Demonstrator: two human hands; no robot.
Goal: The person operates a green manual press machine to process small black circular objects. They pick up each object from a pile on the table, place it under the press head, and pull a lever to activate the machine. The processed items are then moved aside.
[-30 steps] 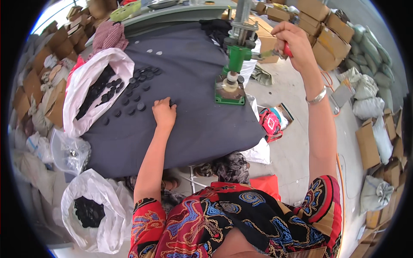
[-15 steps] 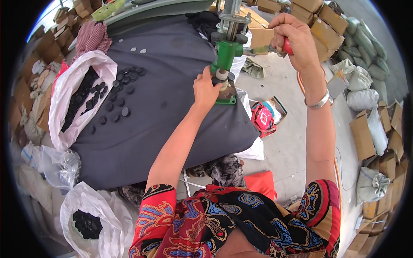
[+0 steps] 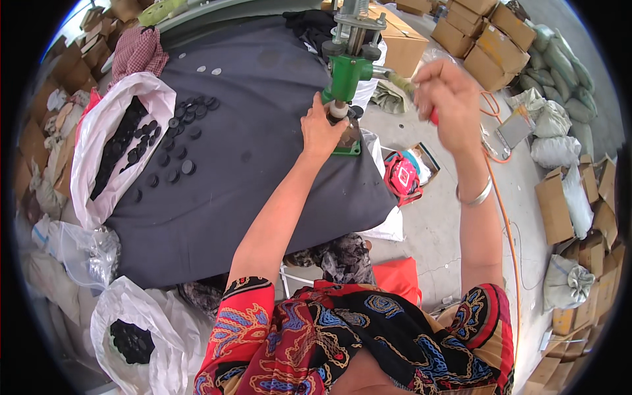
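A green hand press point(image 3: 345, 76) stands on the dark cloth of the table, its metal post rising at the far edge. My left hand point(image 3: 320, 131) is closed at the press's lower end, thumb and fingers around the spot under the white ram point(image 3: 340, 108). A dark round piece shows there, but what my fingers pinch is mostly hidden. My right hand point(image 3: 449, 99) is curled over the end of the press lever point(image 3: 399, 81), slightly blurred, with the red knob point(image 3: 434, 116) showing below its fingers. Several black round caps point(image 3: 188, 166) lie loose on the cloth to the left.
A white sack of black caps point(image 3: 89, 191) lies open on the table's left side. Another white bag point(image 3: 108, 299) of dark pieces stands at lower left. A red bag point(image 3: 401, 174) sits on the floor right of the table. Cartons point(image 3: 497, 56) and an orange hose point(image 3: 505, 224) lie farther right.
My right hand and the lever end have come slightly lower. The left hand stays at the press, its thumb a little farther right. The whole view has shifted slightly.
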